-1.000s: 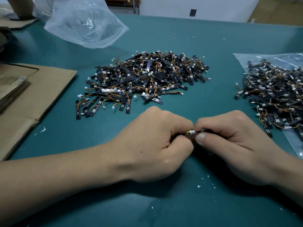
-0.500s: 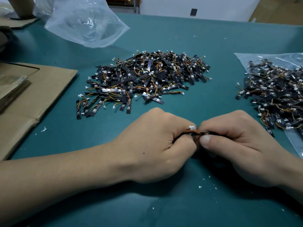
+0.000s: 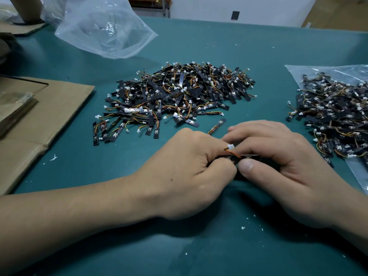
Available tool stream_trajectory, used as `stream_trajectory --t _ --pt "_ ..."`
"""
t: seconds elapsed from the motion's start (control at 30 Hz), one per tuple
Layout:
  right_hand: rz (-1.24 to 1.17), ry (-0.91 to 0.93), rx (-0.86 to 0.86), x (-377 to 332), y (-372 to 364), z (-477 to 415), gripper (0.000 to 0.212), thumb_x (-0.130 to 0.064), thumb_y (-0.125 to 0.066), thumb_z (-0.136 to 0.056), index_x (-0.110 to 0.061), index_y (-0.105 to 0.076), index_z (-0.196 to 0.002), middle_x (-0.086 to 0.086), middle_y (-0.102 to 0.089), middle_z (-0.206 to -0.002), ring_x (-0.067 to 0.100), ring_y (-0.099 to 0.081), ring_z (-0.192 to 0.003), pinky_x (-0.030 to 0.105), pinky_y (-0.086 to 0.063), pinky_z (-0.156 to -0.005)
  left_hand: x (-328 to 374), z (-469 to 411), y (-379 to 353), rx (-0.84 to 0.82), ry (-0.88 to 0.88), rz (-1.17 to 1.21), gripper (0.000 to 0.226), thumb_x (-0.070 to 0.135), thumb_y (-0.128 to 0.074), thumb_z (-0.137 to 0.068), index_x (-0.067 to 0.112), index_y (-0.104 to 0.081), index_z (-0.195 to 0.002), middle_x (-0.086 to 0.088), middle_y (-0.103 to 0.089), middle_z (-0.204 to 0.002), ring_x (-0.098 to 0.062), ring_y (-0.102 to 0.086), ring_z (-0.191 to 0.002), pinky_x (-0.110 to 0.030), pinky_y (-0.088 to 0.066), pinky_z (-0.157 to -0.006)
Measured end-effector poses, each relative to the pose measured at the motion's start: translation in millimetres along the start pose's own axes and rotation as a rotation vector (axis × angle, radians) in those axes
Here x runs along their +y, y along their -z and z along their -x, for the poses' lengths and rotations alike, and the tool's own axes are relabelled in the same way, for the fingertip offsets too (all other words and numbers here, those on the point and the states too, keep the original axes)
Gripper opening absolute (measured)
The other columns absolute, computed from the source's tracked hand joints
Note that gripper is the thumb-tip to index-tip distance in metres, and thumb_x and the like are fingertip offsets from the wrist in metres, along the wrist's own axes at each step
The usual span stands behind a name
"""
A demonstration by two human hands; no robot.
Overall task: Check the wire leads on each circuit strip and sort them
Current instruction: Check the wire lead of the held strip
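My left hand [image 3: 189, 172] and my right hand [image 3: 278, 162] meet at the table's middle and pinch a black circuit strip [image 3: 249, 156] between them. Its orange wire lead curls up to a white connector [image 3: 231, 146] above my left thumb. A single loose strip [image 3: 217, 126], blurred, is just beyond my fingers. A large pile of strips [image 3: 175, 98] lies on the green table behind it. A second heap of strips [image 3: 334, 114] rests on a clear plastic bag [image 3: 294, 71] at the right.
A crumpled clear bag [image 3: 99, 26] sits at the back left. Flat cardboard [image 3: 49, 116] covers the left edge of the green table [image 3: 199, 246]. Small white crumbs dot the table near my hands.
A single strip has appeared just beyond my hands, near the big pile. My right fingers have stretched forward. The white connector has risen above my left thumb.
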State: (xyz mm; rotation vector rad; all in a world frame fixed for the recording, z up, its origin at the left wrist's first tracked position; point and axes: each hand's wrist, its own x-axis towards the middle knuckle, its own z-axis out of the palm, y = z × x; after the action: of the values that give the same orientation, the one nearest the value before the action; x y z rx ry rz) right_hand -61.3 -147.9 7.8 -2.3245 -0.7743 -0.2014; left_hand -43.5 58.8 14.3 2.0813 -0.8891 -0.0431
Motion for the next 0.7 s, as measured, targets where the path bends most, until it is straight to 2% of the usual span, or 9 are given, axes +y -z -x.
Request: stream_trajectory --t 0.07,0.1,0.13,0.2,0.27,0.33,0.43,0.5,0.7 --pt "0.003 -0.03 0.003 1.1 0.7 0.4 0.031 -0.041 -0.05 -0.094 -0.023 -0.075 -0.097 -0.015 -0.069 -0.125 0.009 -0.055 -0.135 0.054 -0.032 -0.117 -0.2 0.1 -0.4 -0.002 0.0 -0.023 0.027 0.01 -0.049 -0.088 0.003 -0.046 -0.061 -0.009 -0.04 -0.053 -0.024 -0.04 -0.051 -0.045 -0.035 -0.053" --pt "-0.006 -0.033 0.005 1.4 1.1 0.4 0.031 -0.041 -0.049 -0.094 -0.023 -0.075 -0.096 -0.014 -0.069 -0.125 0.01 -0.054 -0.136 0.054 -0.032 -0.117 -0.3 0.1 -0.4 -0.003 0.0 -0.025 0.027 0.011 -0.049 -0.088 0.003 -0.048 -0.062 -0.009 -0.041 -0.053 -0.025 -0.042 -0.051 -0.045 -0.035 -0.053" --pt "-0.014 -0.016 0.008 1.9 1.5 -0.4 0.03 -0.038 -0.048 -0.094 -0.022 -0.074 -0.093 -0.012 -0.07 -0.121 0.013 -0.057 -0.131 0.054 -0.035 -0.113 0.0 0.0 -0.2 -0.005 0.001 -0.021 0.027 0.011 -0.049 -0.087 0.003 -0.049 -0.062 -0.009 -0.042 -0.053 -0.024 -0.042 -0.051 -0.045 -0.036 -0.053" --pt "-0.031 0.033 0.011 2.3 1.1 -2.0 0.027 -0.03 -0.047 -0.094 -0.02 -0.07 -0.085 -0.009 -0.069 -0.103 0.018 -0.063 -0.108 0.051 -0.043 -0.095 0.7 -0.1 0.4 -0.012 0.003 -0.001 0.025 0.011 -0.049 -0.086 0.004 -0.048 -0.062 -0.009 -0.041 -0.054 -0.022 -0.04 -0.051 -0.044 -0.036 -0.053" --pt "-0.063 0.053 -0.012 4.3 0.2 -1.6 0.029 -0.027 -0.046 -0.094 -0.016 -0.066 -0.077 -0.004 -0.066 -0.082 0.025 -0.061 -0.086 0.05 -0.045 -0.079 1.3 0.2 0.6 -0.016 0.008 0.008 0.024 0.011 -0.049 -0.085 0.005 -0.046 -0.062 -0.008 -0.039 -0.055 -0.021 -0.038 -0.052 -0.044 -0.036 -0.052" --pt "-0.08 0.048 -0.026 7.0 -0.7 -0.7 0.034 -0.027 -0.046 -0.094 -0.009 -0.065 -0.072 0.001 -0.062 -0.071 0.028 -0.059 -0.075 0.049 -0.045 -0.072 1.5 0.5 -0.1 -0.02 0.021 0.0 0.025 0.013 -0.048 -0.085 0.009 -0.046 -0.061 -0.007 -0.04 -0.053 -0.021 -0.039 -0.052 -0.044 -0.037 -0.052" --pt "-0.099 0.054 -0.014 9.4 -1.7 0.4 0.038 -0.025 -0.047 -0.093 -0.003 -0.064 -0.067 0.004 -0.059 -0.066 0.029 -0.057 -0.069 0.047 -0.045 -0.068 2.2 0.2 -0.3 -0.024 0.034 -0.004 0.03 0.016 -0.047 -0.086 0.023 -0.043 -0.057 -0.006 -0.042 -0.052 -0.023 -0.042 -0.052 -0.041 -0.038 -0.05" --pt "-0.117 0.056 -0.018 10.4 -1.0 0.4 0.039 -0.025 -0.048 -0.093 -0.002 -0.065 -0.067 0.004 -0.059 -0.065 0.029 -0.056 -0.068 0.046 -0.045 -0.067 1.9 -0.4 0.1 -0.026 0.034 -0.017 0.031 0.016 -0.047 -0.086 0.025 -0.04 -0.057 -0.006 -0.042 -0.053 -0.023 -0.043 -0.053 -0.041 -0.037 -0.05" --pt "-0.112 0.076 -0.024 9.0 -1.8 -0.1 0.035 -0.024 -0.048 -0.096 -0.014 -0.07 -0.07 -0.004 -0.062 -0.066 0.022 -0.06 -0.07 0.045 -0.047 -0.07 3.5 0.8 1.3 -0.069 0.037 0.001 0.037 0.019 -0.048 -0.087 0.04 -0.045 -0.056 0.005 -0.047 -0.053 -0.014 -0.047 -0.053 -0.028 -0.036 -0.052"
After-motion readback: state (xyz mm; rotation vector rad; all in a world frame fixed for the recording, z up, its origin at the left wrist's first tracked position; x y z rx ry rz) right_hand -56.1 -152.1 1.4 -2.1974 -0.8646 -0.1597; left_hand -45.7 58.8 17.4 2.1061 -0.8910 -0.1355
